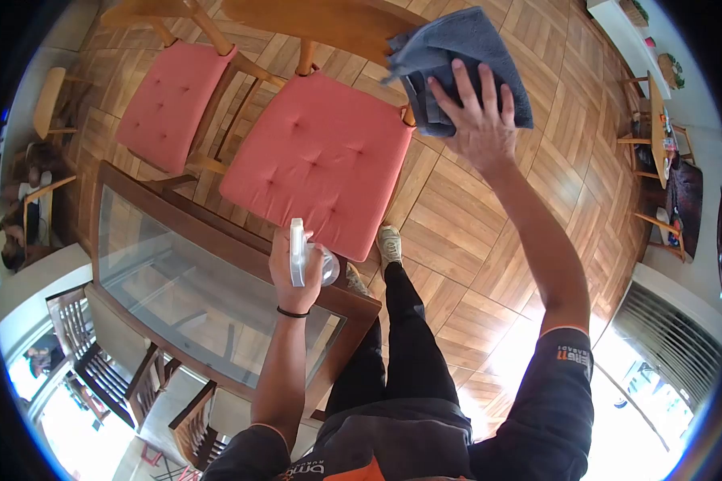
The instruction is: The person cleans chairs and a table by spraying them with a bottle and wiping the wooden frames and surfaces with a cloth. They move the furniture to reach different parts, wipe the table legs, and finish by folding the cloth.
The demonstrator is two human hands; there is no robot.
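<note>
My left hand [293, 268] is wrapped around a clear spray bottle [330, 268] with a white trigger head [298, 250], above the edge of a glass-topped table. A folded grey cloth [501, 48] lies against the right end of a wooden chair backrest [337, 28]. On that cloth my right hand [480, 120] presses with its fingers spread over it, holding it; its underside is hidden. Below the backrest is the chair's red tufted seat cushion [321, 152].
A second chair with a red cushion [172, 104] stands to the left. The brown-framed glass table [192, 272] is beside my legs. Dark slatted chairs [108, 369] are behind it. Parquet floor [457, 216] extends right toward a wooden table [659, 140] by the wall.
</note>
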